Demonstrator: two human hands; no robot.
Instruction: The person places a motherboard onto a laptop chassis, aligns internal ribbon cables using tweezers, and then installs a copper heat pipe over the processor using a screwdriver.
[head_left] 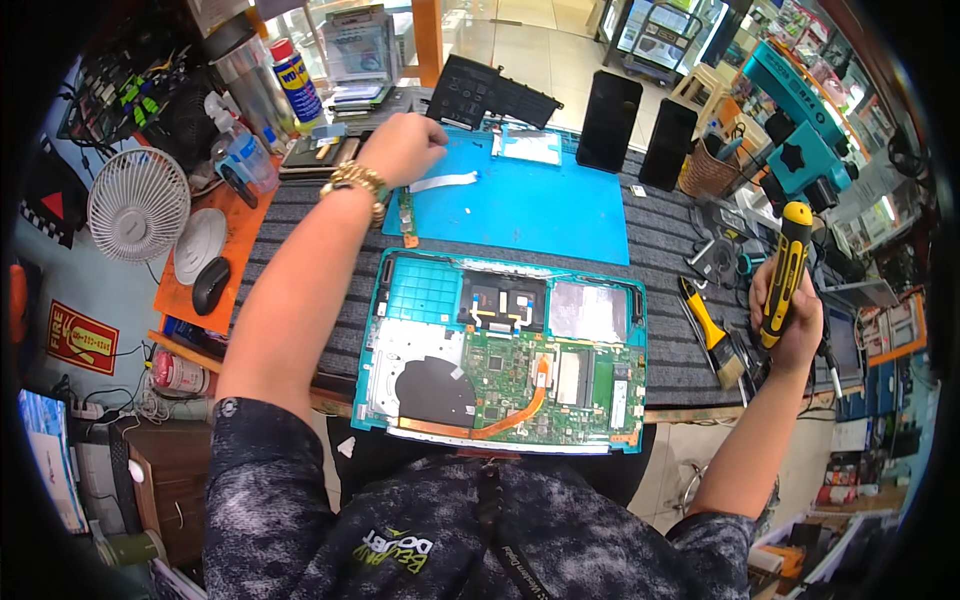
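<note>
An opened laptop base (507, 350) lies at the front edge of the table, its green circuit board, copper heat pipe and black fan opening exposed. My right hand (795, 325) is wrapped round a yellow and black screwdriver (787, 275), held upright to the right of the laptop. My left hand (403, 148), a gold bracelet on its wrist, reaches to the far left corner of a blue work mat (540, 215). Its fingers are curled closed; what they hold, if anything, is hidden. Near that hand lie a white ribbon cable (445, 181) and a small green circuit board (407, 220).
A black laptop battery (490, 92) and a silver drive-like part (530, 146) lie beyond. Two dark phones (608, 122) are behind the mat. A yellow-handled brush (712, 335) rests beside my right hand. At left are a white fan (138, 205), mouse (211, 286) and spray can (295, 85).
</note>
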